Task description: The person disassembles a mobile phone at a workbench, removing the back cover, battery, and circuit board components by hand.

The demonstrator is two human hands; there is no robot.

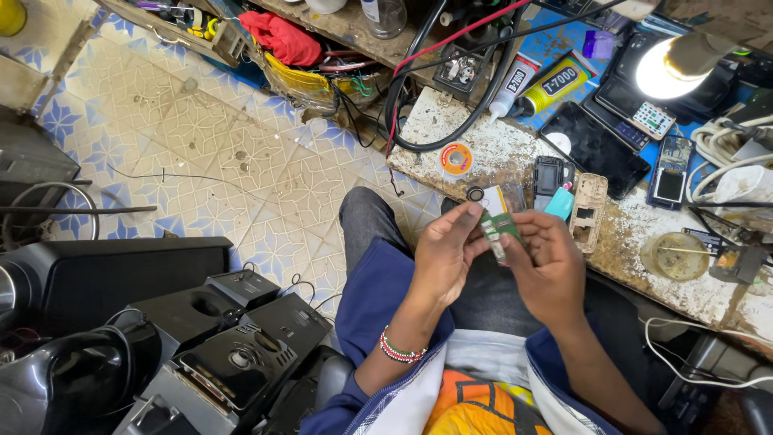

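Both my hands meet over my lap, just in front of the workbench edge. My left hand (445, 251) and my right hand (549, 262) together pinch a small green circuit board (499, 228) between thumbs and fingertips. A beaded bracelet (400, 350) circles my left wrist. Just beyond the board lie a black phone shell (550, 179), a teal lighter (560, 202) and a beige phone frame (589, 211) on the bench.
The worn workbench (499, 149) carries a solder spool (456, 158), glue tubes (555, 83), phones (594, 147), a round tin (675, 256), cables and a lit lamp (672, 64). Black stereo units (233, 346) crowd the tiled floor (201, 137) at lower left.
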